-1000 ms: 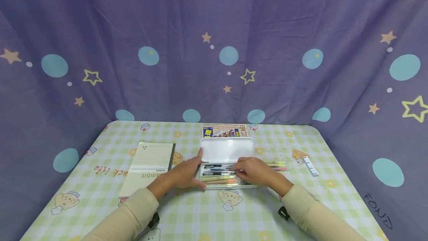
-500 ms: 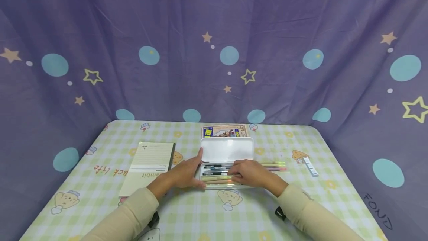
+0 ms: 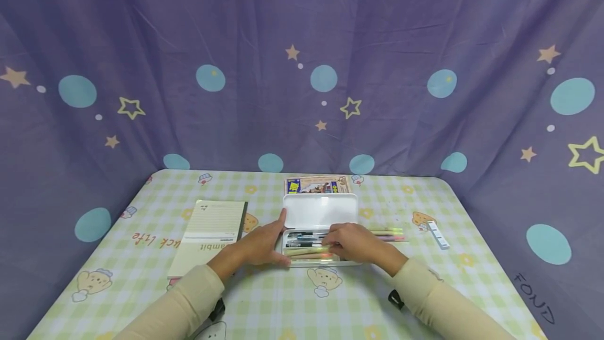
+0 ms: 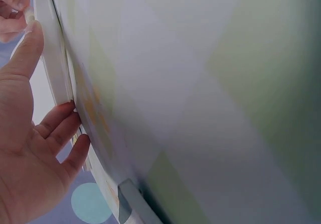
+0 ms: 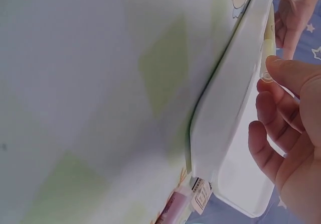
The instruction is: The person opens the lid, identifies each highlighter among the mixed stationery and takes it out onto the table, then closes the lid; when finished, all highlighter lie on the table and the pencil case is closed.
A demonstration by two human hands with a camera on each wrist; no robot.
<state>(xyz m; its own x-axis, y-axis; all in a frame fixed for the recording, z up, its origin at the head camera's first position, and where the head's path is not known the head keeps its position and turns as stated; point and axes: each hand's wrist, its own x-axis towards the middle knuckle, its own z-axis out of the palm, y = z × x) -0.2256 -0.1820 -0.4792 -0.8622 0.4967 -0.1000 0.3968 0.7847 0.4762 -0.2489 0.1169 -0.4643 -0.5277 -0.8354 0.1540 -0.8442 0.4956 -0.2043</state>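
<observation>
An open white pencil case (image 3: 321, 211) holds several dark pens (image 3: 302, 244) and pale yellow and tan-barrelled ones. The left hand (image 3: 261, 244) lies against the case's left end, its thumb at the front corner and fingers spread towards the lid; the left wrist view shows this hand (image 4: 30, 133) touching the case side (image 4: 52, 58). Over the right part of the case is the right hand (image 3: 356, 243). In the right wrist view the right hand (image 5: 296, 113) pinches the end of a pale yellow pen (image 5: 269, 45) between thumb and forefinger, its other fingers loosely bent.
A lined notepad (image 3: 207, 235) lies left of the case. Behind the lid is a colourful printed booklet (image 3: 316, 184). Several coloured pens (image 3: 391, 232) lie to the right, partly behind the right hand. Farther right is a light blue-and-white strip (image 3: 438, 234).
Compared with a second ago, the right hand is slightly left and lower over the case, by the yellow pens. The left hand has stayed in place.
</observation>
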